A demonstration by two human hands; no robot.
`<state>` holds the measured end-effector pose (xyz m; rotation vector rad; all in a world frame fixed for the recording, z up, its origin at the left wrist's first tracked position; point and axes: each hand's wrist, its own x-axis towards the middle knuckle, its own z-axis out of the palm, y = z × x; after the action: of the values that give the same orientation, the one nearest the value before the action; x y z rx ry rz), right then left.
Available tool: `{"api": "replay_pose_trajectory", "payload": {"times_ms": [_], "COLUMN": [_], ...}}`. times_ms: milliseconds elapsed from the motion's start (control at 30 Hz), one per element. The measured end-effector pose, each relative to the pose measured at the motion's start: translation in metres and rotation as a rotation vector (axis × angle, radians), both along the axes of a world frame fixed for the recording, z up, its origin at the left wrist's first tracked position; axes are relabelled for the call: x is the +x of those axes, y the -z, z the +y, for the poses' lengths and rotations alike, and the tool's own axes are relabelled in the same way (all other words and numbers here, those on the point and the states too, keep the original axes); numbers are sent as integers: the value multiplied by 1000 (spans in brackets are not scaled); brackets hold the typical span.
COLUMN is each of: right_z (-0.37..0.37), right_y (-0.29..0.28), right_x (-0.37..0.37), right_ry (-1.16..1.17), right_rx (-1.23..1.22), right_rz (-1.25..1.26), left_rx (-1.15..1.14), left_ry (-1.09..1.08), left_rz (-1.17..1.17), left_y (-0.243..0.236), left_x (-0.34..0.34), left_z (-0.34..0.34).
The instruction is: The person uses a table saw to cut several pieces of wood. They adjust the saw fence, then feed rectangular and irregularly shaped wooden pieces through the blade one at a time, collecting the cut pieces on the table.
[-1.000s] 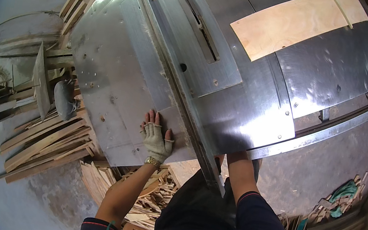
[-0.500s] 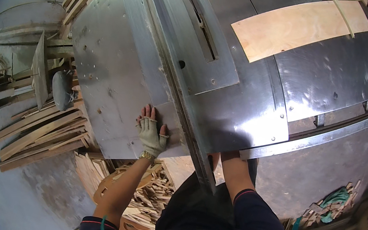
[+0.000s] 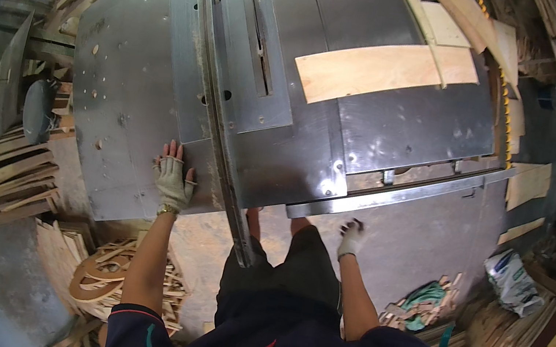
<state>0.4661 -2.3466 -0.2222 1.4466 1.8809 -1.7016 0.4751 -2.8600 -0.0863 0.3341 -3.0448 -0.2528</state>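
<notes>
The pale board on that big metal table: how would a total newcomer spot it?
Find the big grey metal table, where the gloved left hand rests. Look right of its long narrow slot to the pale board lying across the surface. Unlike the smaller pale piece beyond it, this one is broad and crossed by a thin strip near its right end.

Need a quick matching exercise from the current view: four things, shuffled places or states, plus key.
1. Left hand
2. Right hand
3. Pale wood panel
4. Long metal fence

A. Lying right of the slot
B. Apart from the metal table, gloved
C. Running lengthwise, left of the slot
D. Palm down on the table

Pairs: 1-D, 2-B, 3-A, 4-C
</notes>
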Motion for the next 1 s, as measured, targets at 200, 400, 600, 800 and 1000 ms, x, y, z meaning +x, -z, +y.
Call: {"api": "replay_pose_trajectory", "payload": {"times_ms": [200, 400, 600, 800, 1000], "right_z": [34, -102, -111, -42, -92], "right_y": [-181, -182, -127, -139, -159], "right_x": [-178, -391, -371, -262, -293], "right_ry": [-604, -1314, -1392, -1380, -1258], "right_rx": [689, 894, 1072, 1099, 986], "right_rz": [783, 872, 784, 759, 902], "left_rx": [4, 12, -73, 72, 992], "left_ry": [-23, -63, -134, -499, -678], "left_rz": [46, 49, 80, 244, 581], "left_y": [1, 0, 9, 31, 23], "left_x": [0, 0, 1, 22, 93], "left_z": [1, 3, 2, 14, 94]}}
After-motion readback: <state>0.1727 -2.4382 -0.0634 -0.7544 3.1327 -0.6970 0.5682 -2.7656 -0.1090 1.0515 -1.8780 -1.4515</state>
